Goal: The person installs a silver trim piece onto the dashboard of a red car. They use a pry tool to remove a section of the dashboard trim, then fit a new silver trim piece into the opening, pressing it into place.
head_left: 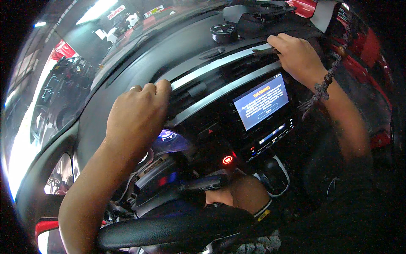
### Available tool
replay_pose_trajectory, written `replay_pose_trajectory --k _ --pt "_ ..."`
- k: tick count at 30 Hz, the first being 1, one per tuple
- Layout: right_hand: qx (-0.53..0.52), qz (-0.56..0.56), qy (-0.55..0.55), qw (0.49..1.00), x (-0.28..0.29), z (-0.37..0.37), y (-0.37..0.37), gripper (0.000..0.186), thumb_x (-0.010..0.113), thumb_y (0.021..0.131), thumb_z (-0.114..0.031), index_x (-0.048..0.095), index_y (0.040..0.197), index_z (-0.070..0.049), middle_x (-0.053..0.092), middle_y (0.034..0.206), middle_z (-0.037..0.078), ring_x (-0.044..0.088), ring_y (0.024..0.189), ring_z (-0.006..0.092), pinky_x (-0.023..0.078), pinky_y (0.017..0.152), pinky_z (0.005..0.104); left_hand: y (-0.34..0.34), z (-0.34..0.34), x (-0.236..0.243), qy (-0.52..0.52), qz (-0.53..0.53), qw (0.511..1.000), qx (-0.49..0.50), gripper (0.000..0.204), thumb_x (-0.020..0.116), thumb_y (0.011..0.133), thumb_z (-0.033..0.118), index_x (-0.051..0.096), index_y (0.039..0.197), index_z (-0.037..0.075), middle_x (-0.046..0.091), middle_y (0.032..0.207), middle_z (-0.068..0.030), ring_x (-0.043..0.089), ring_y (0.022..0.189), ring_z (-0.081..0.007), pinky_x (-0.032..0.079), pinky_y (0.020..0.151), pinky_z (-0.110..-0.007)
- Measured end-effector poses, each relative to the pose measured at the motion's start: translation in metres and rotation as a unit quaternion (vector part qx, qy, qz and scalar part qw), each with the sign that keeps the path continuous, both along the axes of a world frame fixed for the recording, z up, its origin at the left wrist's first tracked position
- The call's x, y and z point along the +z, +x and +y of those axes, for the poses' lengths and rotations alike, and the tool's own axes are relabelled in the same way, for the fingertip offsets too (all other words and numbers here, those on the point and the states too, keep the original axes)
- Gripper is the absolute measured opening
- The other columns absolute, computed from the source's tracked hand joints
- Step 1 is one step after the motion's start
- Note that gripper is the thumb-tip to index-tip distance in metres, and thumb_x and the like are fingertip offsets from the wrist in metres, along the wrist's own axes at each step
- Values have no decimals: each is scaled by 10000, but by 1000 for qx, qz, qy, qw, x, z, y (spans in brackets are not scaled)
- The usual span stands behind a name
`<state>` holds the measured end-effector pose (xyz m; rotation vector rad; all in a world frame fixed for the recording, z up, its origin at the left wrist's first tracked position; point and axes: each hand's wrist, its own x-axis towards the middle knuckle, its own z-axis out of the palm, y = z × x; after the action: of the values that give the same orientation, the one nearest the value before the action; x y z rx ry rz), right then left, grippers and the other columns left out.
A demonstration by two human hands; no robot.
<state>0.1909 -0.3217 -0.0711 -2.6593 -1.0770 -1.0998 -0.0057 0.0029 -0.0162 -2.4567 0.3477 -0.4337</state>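
My left hand is closed over the left end of a dashboard vent trim panel, its fingers curled over the top edge. This long panel has silver strips and dark air vents. At its far right end, my right hand is closed with bent fingers over the upper silver strip. A thin dark piece shows under the right fingertips, too unclear to name. Just below the panel sits a lit touchscreen. The undersides of both grips are hidden.
A black steering wheel is close below, with a column stalk behind it. A glowing red round button and a white cable are lower down. On the dashboard top stands a round dark object. The windshield lies beyond.
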Motion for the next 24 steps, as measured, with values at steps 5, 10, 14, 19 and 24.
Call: replay_pose_trajectory --k 5,10,14,19,24 --pt "-1 23 32 999 6 -7 0 229 647 929 -69 657 1158 -65 684 1035 167 676 971 410 556 826 487 6 -1 4 -10 3 1000 -12 143 620 913 72 548 1030 29 702 901 -167 727 899 -333 608 753 -447" --pt "100 61 262 958 -2 -22 -17 401 754 886 -76 699 1283 -71 725 1204 179 707 1108 351 569 971 397 -1 5 1 -30 8 1000 2 148 615 919 81 549 1039 26 706 914 -174 724 909 -350 605 764 -461" --pt "228 25 87 969 -19 -46 -14 380 754 865 -38 708 1239 -79 727 1208 153 704 1137 340 581 962 379 4 -1 3 -35 14 999 0 157 612 924 89 552 1055 26 712 935 -181 723 931 -357 603 774 -467" --pt "147 58 20 987 -25 -29 -15 419 802 836 -201 690 1230 -112 693 1179 101 708 1050 359 596 836 427 5 1 4 -40 17 999 7 160 611 927 91 556 1065 30 714 946 -182 721 947 -361 599 799 -469" --pt "144 115 23 983 -17 -16 -25 391 830 809 -232 668 1136 -93 649 1101 109 696 979 371 575 809 453 4 0 5 -48 19 998 18 166 603 932 87 550 1080 33 712 954 -188 718 951 -368 594 806 -476"
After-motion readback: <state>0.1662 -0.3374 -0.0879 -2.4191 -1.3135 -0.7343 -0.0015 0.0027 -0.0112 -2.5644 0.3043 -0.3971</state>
